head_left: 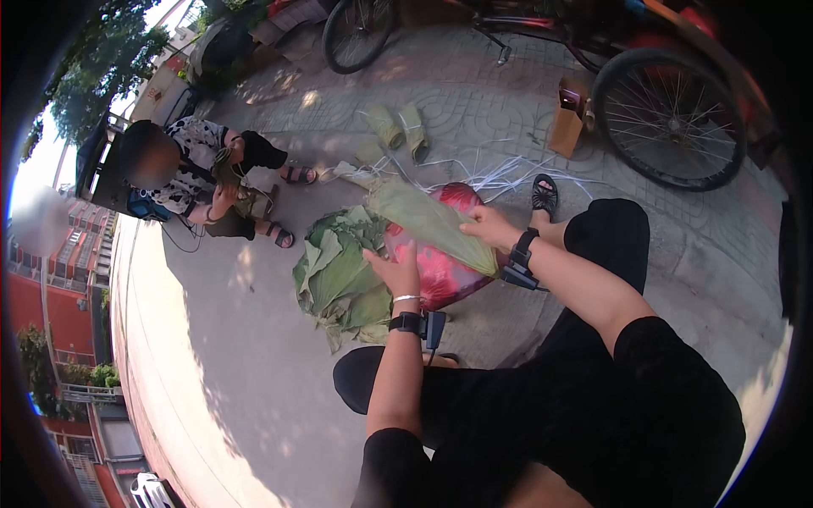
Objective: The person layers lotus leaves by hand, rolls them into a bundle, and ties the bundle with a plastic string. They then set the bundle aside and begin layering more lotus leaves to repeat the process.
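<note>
My right hand [491, 229] is closed on the near end of a long folded green leaf [415, 210], which slants away to the upper left. My left hand [396, 271] has its thumb and fingers apart, between that leaf and a pile of large dull-green leaves [334, 271] on the ground. Under both hands lies a rounded red thing with a pink-and-white flower pattern [445, 275], partly covered by the leaf. Dark straps with small boxes sit on both my wrists.
Across from me a seated person [190, 169] holds a green bundle [227, 165]. White strips [500, 173] are scattered on the paving near two rolled leaf bundles [413, 131]. A cardboard box [567, 118] stands beside a tricycle wheel [673, 123].
</note>
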Demonstrator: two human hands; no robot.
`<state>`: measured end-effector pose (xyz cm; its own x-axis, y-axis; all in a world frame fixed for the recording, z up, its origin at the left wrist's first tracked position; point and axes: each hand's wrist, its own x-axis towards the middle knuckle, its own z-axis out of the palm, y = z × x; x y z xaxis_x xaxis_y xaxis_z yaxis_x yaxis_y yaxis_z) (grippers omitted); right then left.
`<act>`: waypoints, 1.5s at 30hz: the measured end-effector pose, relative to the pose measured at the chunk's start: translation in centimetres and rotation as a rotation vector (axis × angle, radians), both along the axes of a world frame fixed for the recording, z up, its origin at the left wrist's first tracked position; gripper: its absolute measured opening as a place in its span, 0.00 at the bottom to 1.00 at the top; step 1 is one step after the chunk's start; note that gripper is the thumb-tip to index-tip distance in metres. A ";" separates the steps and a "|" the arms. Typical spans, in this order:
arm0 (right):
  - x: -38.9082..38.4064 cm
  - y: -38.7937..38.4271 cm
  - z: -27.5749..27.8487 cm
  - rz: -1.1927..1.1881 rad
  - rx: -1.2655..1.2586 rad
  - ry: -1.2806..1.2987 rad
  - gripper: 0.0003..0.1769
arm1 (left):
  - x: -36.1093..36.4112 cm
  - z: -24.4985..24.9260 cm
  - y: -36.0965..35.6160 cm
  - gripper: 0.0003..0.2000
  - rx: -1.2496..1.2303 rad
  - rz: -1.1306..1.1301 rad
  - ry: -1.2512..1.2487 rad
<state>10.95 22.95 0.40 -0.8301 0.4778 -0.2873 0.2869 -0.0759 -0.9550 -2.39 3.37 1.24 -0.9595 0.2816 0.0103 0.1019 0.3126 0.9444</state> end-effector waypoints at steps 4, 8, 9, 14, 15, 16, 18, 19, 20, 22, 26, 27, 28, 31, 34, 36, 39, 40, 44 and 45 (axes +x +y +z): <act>-0.2 -5.1 -0.7 -0.048 -0.257 0.246 0.14 | 2.8 -0.8 0.8 0.30 0.605 -0.266 -0.654; 0.2 -5.5 0.0 0.239 0.069 0.200 0.13 | 3.5 1.1 0.1 0.21 0.512 -0.234 -0.629; 0.4 -4.5 0.5 0.186 -0.011 0.165 0.12 | 2.8 1.9 -0.6 0.21 0.468 -0.235 -0.666; -1.5 9.4 -5.9 -0.345 -0.077 0.102 0.13 | -0.3 4.6 -2.3 0.21 0.393 -0.191 -0.626; -1.6 12.8 -9.3 -0.459 0.053 0.027 0.13 | -1.0 4.9 -2.3 0.20 0.393 -0.193 -0.609; -1.1 15.9 -12.3 -0.430 0.308 -0.172 0.13 | -1.5 5.0 -2.0 0.20 0.392 -0.194 -0.596; -0.8 19.5 -15.8 -0.299 0.594 -0.473 0.14 | -2.4 4.6 -1.0 0.20 0.408 -0.136 -0.610; -0.8 20.4 -16.7 -0.206 0.623 -0.576 0.14 | -2.8 4.5 -0.5 0.20 0.412 -0.106 -0.620; -1.1 21.1 -17.8 -0.108 0.650 -0.680 0.15 | -3.2 4.4 0.0 0.20 0.396 -0.073 -0.635; -2.7 20.8 -20.0 -0.032 0.697 -0.607 0.16 | -3.5 4.3 0.9 0.21 0.388 -0.087 -0.653; -7.2 20.0 -27.1 0.235 0.897 -0.553 0.17 | -3.9 4.3 1.6 0.23 0.349 -0.064 -0.724; -8.2 19.7 -28.3 0.288 0.953 -0.524 0.17 | -4.0 4.0 1.6 0.23 0.341 -0.049 -0.747; -9.0 19.1 -28.0 0.313 1.004 -0.465 0.17 | -4.1 3.7 1.7 0.24 0.365 -0.042 -0.754; -11.2 18.4 -28.2 0.440 1.195 -0.413 0.18 | -4.6 3.4 1.3 0.25 0.260 -0.038 -0.794; -12.4 18.7 -28.0 0.448 1.316 -0.393 0.17 | -5.0 3.3 1.2 0.25 0.272 -0.030 -0.823; -12.9 19.3 -26.9 0.383 1.327 -0.311 0.16 | -5.2 3.6 1.2 0.25 0.273 -0.030 -0.835; -13.8 21.3 -23.4 0.213 1.089 -0.220 0.15 | -5.3 4.0 1.0 0.24 0.296 -0.050 -0.828; -13.8 22.0 -21.6 0.146 1.061 -0.213 0.13 | -5.2 4.1 1.1 0.24 0.312 -0.061 -0.820; -15.8 22.4 -12.2 -0.226 0.324 -0.019 0.12 | -4.8 5.2 1.3 0.24 0.369 -0.137 -0.846; -16.2 21.0 -8.2 -0.135 0.280 0.040 0.13 | -4.6 5.3 1.4 0.24 0.431 -0.167 -0.827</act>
